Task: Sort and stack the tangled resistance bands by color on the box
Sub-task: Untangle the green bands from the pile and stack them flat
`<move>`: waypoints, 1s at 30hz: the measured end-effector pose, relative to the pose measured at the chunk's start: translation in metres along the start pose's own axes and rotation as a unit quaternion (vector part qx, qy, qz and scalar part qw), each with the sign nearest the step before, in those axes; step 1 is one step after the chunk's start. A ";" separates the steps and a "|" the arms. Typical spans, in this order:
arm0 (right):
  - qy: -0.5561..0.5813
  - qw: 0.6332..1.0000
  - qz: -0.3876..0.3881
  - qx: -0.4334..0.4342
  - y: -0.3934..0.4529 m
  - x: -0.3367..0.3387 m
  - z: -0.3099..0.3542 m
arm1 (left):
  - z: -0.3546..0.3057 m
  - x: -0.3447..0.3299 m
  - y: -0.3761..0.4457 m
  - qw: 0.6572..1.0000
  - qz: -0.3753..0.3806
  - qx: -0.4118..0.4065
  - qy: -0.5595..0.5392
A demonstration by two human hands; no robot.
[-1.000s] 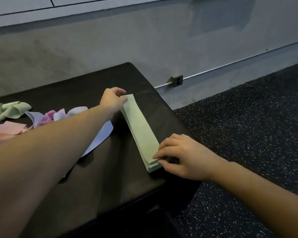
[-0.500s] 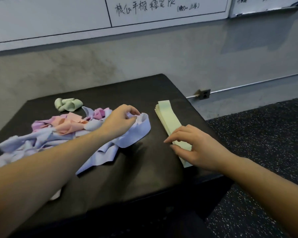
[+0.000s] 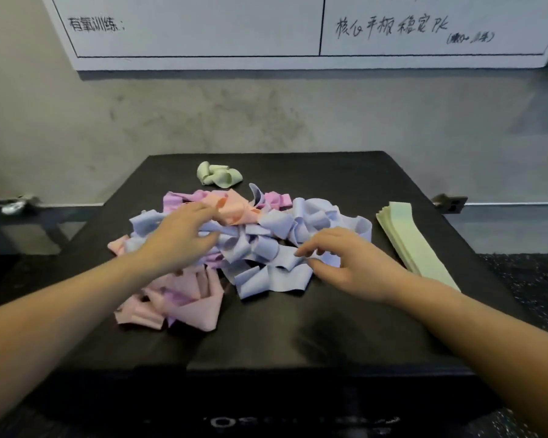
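Note:
A tangled heap of resistance bands lies in the middle of the black box: pale blue bands, pink bands at the front left, and peach and purple ones behind. My left hand rests on top of the heap with its fingers spread. My right hand touches the blue bands on the heap's right side, fingers loosely bent and holding nothing. A neat stack of green bands lies flat along the box's right edge. One crumpled green band sits apart at the back.
A grey concrete wall stands right behind the box, with a whiteboard with handwriting above. A power socket is on the wall at the right. Dark speckled floor lies to the right of the box.
My right hand left the green stack and moved left to the blue bands. My left hand moved left onto the heap. The view swung left, so the box is centred.

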State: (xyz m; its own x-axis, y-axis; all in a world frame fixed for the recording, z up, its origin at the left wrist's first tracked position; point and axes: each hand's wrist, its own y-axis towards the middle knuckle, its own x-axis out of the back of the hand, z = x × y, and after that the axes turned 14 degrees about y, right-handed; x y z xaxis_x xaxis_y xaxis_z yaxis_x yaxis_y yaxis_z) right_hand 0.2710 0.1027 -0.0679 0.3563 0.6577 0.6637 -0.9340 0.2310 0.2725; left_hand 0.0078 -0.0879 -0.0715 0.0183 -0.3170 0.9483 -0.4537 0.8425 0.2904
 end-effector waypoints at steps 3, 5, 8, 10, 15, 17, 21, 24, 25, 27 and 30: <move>-0.010 1.000 0.005 0.006 0.038 -0.020 0.001 | 0.039 -0.001 0.007 0.999 -0.009 0.045 0.017; -0.012 1.000 0.009 0.014 0.066 -0.032 0.001 | 0.058 -0.006 0.014 0.998 -0.012 0.055 0.027; -0.025 0.999 -0.003 0.039 0.112 -0.050 -0.002 | 0.074 -0.016 0.027 0.998 -0.012 0.059 0.036; -0.032 0.998 -0.021 0.050 0.148 -0.063 -0.005 | 0.080 -0.023 0.041 0.997 -0.010 0.058 0.039; -0.071 0.995 -0.045 0.045 0.241 -0.095 -0.018 | 0.101 -0.043 0.080 0.994 -0.002 0.096 0.061; -0.082 0.996 -0.030 0.013 0.274 -0.108 -0.030 | 0.112 -0.055 0.089 0.992 0.010 0.109 0.061; -0.111 0.992 -0.009 -0.066 0.333 -0.133 -0.057 | 0.132 -0.081 0.092 0.989 0.043 0.139 -0.023; -0.178 0.975 0.039 -0.124 0.359 -0.143 -0.088 | 0.135 -0.094 0.091 0.985 0.034 0.156 -0.064; -0.192 0.969 0.052 -0.145 0.364 -0.144 -0.098 | 0.134 -0.095 0.091 0.985 0.029 0.157 -0.061; -0.186 0.967 0.051 -0.168 0.369 -0.144 -0.113 | 0.134 -0.098 0.091 0.986 0.021 0.160 -0.046; -0.173 0.975 -0.016 -0.139 0.369 -0.147 -0.123 | 0.137 -0.099 0.091 0.980 0.019 0.186 -0.068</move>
State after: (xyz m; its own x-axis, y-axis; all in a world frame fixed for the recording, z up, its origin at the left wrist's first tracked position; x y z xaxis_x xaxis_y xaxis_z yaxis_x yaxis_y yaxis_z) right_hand -0.1292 0.1793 -0.1504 0.3279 0.3771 0.8662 -0.8764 0.4637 0.1299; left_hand -0.1573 -0.0393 -0.1568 -0.1117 -0.3642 0.9246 -0.7459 0.6455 0.1641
